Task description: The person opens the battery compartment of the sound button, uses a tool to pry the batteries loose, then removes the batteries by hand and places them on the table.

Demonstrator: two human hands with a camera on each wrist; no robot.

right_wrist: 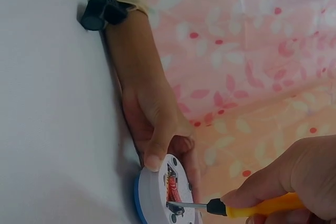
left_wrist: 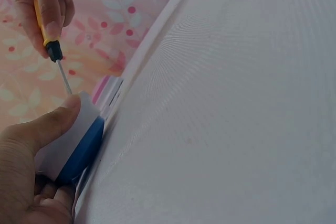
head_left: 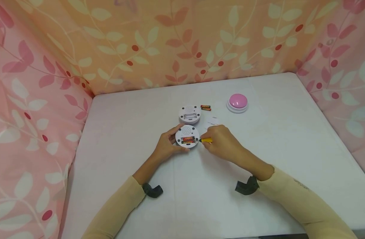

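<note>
- Left hand [head_left: 167,144]: its grip is closed around the side of a round white-and-blue push-button device [head_left: 186,130], thumb on the near side, fingers around the far side.
- That device is near the middle of the worktop [head_left: 125,132], upside down, with its white underside facing up and its blue part below; in the wrist views it is tilted.
- Its battery compartment is uncovered, with two red-and-black batteries [head_left: 188,138] inside, side by side in the head view. Dark round feet and a speaker-hole pattern show on the underside.
- Right hand [head_left: 222,141]: its grip pinches the yellow handle of a screwdriver [head_left: 206,140] with a black collar and a slim metal shaft.
- The screwdriver's tip is at the right end of the compartment; whether it touches a battery or a contact, I cannot tell.
- Just beyond the held device lies a second round white device [head_left: 185,111], underside up, its compartment also uncovered.
- Two loose batteries [head_left: 205,107] lie just right of it.
- Farther right, well apart, a pink-topped push button [head_left: 238,101] stands button up on its white base.
- Floral curtains [head_left: 116,43] surround the worktop.
</note>
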